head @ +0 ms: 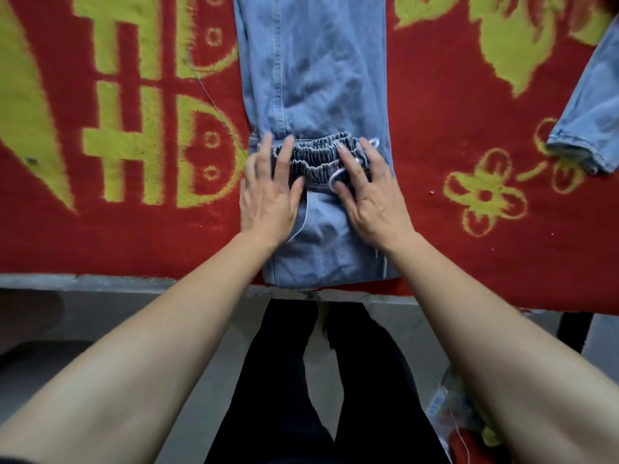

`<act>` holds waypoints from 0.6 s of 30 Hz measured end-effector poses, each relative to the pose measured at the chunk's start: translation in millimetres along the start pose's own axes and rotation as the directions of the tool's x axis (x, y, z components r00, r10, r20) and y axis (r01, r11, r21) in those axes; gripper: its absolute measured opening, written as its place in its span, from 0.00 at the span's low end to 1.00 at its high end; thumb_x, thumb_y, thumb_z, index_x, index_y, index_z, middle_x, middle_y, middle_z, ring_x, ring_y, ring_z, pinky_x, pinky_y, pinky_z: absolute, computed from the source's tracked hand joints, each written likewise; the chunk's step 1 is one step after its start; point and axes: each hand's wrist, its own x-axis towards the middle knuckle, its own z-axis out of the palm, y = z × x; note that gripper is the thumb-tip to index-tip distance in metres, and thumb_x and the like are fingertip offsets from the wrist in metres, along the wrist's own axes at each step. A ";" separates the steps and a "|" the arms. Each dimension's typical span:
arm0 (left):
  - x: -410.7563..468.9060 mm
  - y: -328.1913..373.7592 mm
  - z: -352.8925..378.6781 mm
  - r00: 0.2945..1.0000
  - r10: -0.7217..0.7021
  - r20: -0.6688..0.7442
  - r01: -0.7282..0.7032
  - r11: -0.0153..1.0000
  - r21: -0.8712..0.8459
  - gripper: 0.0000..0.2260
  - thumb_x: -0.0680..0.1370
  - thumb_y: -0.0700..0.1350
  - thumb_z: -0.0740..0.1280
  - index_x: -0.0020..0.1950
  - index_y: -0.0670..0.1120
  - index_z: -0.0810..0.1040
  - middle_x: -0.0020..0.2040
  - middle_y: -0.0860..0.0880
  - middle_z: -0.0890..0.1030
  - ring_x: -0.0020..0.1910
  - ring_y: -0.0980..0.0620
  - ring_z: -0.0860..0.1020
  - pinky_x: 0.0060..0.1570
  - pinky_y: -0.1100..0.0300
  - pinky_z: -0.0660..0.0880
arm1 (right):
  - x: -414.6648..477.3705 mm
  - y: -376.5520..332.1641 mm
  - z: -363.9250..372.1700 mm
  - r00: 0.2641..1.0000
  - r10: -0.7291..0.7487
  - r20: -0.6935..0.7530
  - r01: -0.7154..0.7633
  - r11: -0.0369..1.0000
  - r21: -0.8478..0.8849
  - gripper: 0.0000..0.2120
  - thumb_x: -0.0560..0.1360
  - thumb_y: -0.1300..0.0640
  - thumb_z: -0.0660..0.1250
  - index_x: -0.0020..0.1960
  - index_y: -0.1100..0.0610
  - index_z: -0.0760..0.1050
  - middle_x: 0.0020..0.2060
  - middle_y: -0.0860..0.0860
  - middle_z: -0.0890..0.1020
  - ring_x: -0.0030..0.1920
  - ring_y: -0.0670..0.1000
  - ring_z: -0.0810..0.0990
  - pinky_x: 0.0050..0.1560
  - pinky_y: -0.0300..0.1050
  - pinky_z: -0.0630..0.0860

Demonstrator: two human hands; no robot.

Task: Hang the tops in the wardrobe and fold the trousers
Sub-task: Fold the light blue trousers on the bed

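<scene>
Light blue denim trousers (311,61) lie lengthwise down the middle of a red and yellow blanket (452,105). Their near part is folded over, so the grey elastic waistband (316,155) with its white drawstring rests on top of the legs. My left hand (268,192) lies flat on the left end of the waistband, fingers spread. My right hand (368,195) presses flat on the right end, over the drawstring. Neither hand grips the cloth.
A second light blue denim piece (596,108) lies at the right edge of the blanket, hem toward me. The table's grey front edge (100,283) runs below the blanket. A heap of coloured things (455,413) sits on the floor at lower right.
</scene>
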 end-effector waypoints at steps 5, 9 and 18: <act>45.5 -3.8 11.1 0.998 -0.021 0.060 0.014 0.993 0.118 0.25 0.81 0.62 0.53 0.75 0.52 0.65 0.66 0.46 0.72 0.59 0.40 0.69 0.60 0.50 0.66 | 32.0 11.8 5.2 0.988 0.153 -0.011 -0.151 0.981 0.122 0.25 0.82 0.46 0.58 0.78 0.48 0.61 0.69 0.58 0.67 0.62 0.60 0.75 0.60 0.51 0.73; 34.2 5.2 7.1 0.999 -0.025 0.044 0.019 0.989 0.144 0.23 0.81 0.62 0.53 0.70 0.51 0.70 0.59 0.45 0.75 0.56 0.40 0.71 0.56 0.48 0.67 | 13.4 14.0 3.6 0.983 0.183 0.008 -0.182 0.968 0.174 0.25 0.81 0.44 0.58 0.77 0.43 0.62 0.65 0.56 0.68 0.49 0.60 0.80 0.48 0.51 0.77; 20.8 17.4 35.6 0.987 -0.137 0.083 0.123 0.980 0.155 0.22 0.82 0.60 0.53 0.70 0.51 0.69 0.63 0.41 0.70 0.58 0.39 0.69 0.56 0.46 0.68 | -4.4 27.3 17.7 0.949 0.304 0.087 -0.308 0.951 0.038 0.24 0.81 0.37 0.52 0.76 0.36 0.57 0.56 0.55 0.71 0.48 0.63 0.79 0.46 0.55 0.76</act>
